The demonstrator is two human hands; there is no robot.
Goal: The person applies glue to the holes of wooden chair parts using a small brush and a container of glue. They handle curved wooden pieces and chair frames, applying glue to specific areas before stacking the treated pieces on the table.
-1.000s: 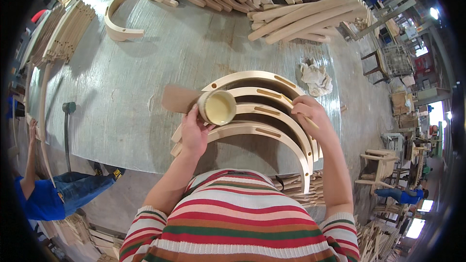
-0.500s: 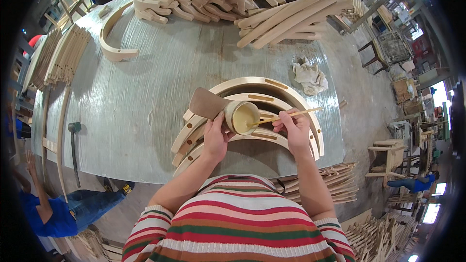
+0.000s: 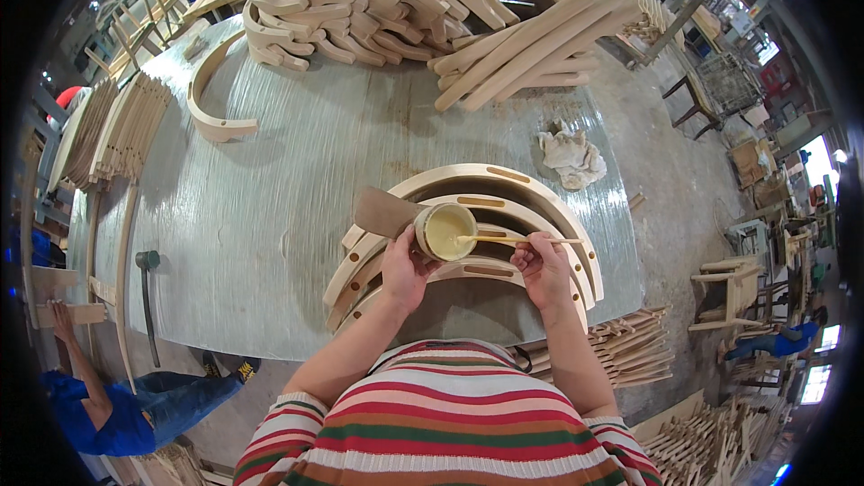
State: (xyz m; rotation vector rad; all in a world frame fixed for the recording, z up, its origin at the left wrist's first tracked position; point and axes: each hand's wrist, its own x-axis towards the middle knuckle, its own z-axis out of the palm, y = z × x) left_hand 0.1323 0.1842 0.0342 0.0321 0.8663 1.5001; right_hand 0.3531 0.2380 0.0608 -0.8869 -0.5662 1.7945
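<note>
My left hand (image 3: 405, 274) is wrapped round a small round cup (image 3: 419, 232) holding pale yellow, creamy liquid. A flat brown piece (image 3: 384, 211) juts out to the left of the cup; whether it is joined to the cup I cannot tell. Between the fingers of my right hand (image 3: 544, 272) is a thin wooden stick (image 3: 504, 239), its coated left tip inside the cup at the liquid. Beneath both hands, several curved wooden pieces (image 3: 560, 210) with slots and round holes lie nested on the table, partly hidden by the cup and hands.
Piled curved parts (image 3: 360, 4) and straight slats (image 3: 540, 45) lie at the table's far side. A crumpled white cloth (image 3: 573, 155) is at right, a single curved piece (image 3: 202, 99) and a mallet (image 3: 148, 283) at left. A person in blue (image 3: 108, 418) is at lower left.
The stick has swung from slanting up rightward to nearly level, its tip still in the cup. My right hand has lowered slightly. The whole scene sits a little lower in view.
</note>
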